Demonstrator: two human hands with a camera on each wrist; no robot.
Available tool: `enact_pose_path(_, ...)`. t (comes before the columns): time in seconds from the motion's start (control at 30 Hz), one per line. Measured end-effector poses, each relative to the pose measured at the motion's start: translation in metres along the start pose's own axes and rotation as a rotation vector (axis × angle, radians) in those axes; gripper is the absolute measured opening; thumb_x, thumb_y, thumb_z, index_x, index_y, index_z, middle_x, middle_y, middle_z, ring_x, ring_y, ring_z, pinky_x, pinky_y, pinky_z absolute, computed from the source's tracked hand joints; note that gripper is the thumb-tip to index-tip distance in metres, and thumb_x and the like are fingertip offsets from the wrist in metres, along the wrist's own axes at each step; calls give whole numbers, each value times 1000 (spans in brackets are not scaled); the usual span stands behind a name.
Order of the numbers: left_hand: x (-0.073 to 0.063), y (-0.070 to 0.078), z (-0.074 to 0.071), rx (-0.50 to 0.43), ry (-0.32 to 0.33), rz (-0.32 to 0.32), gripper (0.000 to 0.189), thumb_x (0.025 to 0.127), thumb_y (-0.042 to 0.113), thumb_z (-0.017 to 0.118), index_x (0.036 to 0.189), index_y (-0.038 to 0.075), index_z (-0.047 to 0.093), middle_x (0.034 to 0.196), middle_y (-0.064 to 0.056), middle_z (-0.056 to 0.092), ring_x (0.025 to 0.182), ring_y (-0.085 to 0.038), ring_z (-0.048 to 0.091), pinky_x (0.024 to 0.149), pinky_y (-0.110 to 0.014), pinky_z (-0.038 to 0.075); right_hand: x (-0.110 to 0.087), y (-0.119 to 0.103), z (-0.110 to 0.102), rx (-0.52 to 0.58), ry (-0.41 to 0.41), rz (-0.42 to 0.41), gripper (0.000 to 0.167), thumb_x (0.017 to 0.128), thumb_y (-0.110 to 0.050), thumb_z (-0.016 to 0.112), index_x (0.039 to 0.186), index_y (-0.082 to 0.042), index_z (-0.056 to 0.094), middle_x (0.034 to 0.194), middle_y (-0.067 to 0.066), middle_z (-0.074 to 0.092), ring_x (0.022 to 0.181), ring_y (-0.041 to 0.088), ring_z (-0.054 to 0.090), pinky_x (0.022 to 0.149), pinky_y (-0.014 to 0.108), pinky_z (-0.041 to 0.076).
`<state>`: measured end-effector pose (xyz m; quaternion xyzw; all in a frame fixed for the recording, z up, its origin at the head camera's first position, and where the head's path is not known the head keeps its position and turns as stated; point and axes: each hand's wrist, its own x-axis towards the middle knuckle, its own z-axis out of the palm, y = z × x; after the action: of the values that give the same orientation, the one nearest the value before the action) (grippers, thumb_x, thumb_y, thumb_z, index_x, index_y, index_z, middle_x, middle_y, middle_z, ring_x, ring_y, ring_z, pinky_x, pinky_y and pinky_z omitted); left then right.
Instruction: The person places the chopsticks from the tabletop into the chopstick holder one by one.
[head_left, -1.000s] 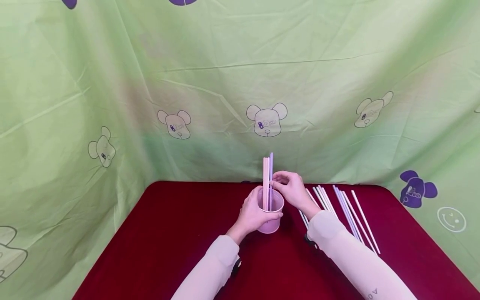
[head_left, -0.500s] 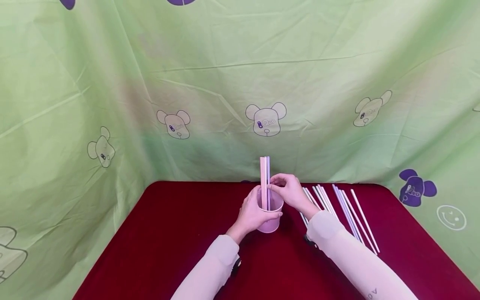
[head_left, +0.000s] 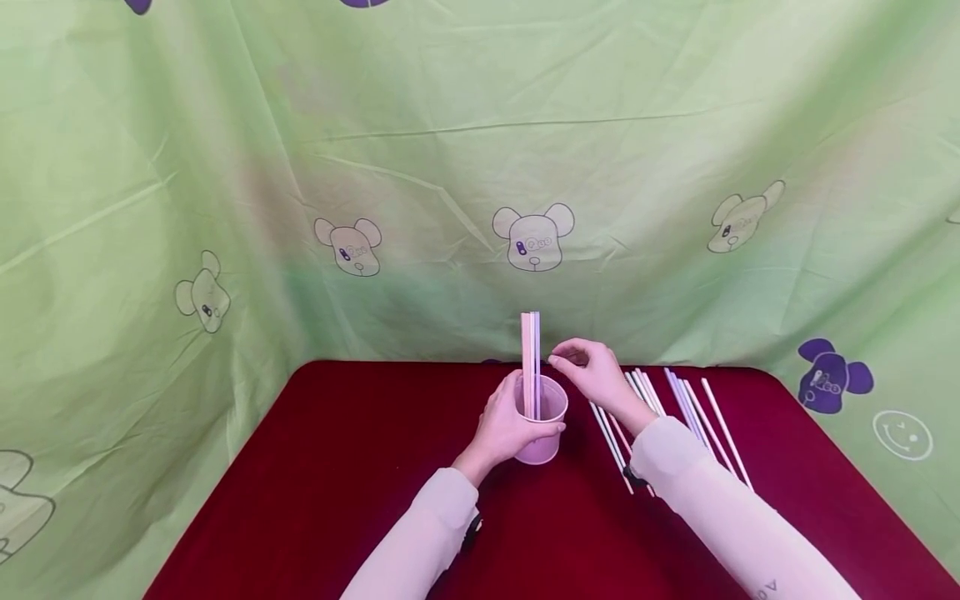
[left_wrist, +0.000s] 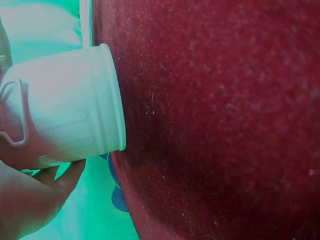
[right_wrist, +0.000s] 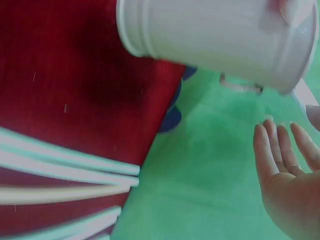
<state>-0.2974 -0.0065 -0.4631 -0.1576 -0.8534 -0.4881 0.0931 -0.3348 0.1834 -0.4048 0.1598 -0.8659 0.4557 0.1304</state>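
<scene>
In the head view my left hand grips a pale pink cup, thumb across the near side. Several pastel straws, pink, white and lilac, stand upright in it against its left side. My right hand is just right of the straws, apart from them, its fingers loosely bent with nothing held. The left wrist view shows the cup standing on the cloth, with a small handle-shaped detail on its side. In the right wrist view my right hand is beside the cup, fingers spread.
More loose straws lie side by side on the right of the red-covered table, partly under my right forearm. A green printed curtain hangs right behind the table's back edge and along its sides.
The lilac straw went down into the cup beside the others, and my right hand has let go of it and drawn back to the right. The left hand stays on the cup.
</scene>
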Motion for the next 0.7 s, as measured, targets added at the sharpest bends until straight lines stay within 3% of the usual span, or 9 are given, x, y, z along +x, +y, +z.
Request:
enact_pose_path(0.33,0,0,0,-28,-2,17,87,64,47,96,136,24,53,116,7,62,105,-12,61,89,-36,50,-8,18,-52,-182,-58,13,33,96,-13,70,121,8,64,117,27,68,104,42,68,91,54,54)
enact_pose_path(0.7,0,-1,1,-29,-2,-2,88,63,45,96,137,25,52,117,9,60,107,-11,60,90,-37,50,-19,74,-97,-304,-101,95,39,97,-15,68,124,12,59,122,34,63,107,48,64,89,56,53)
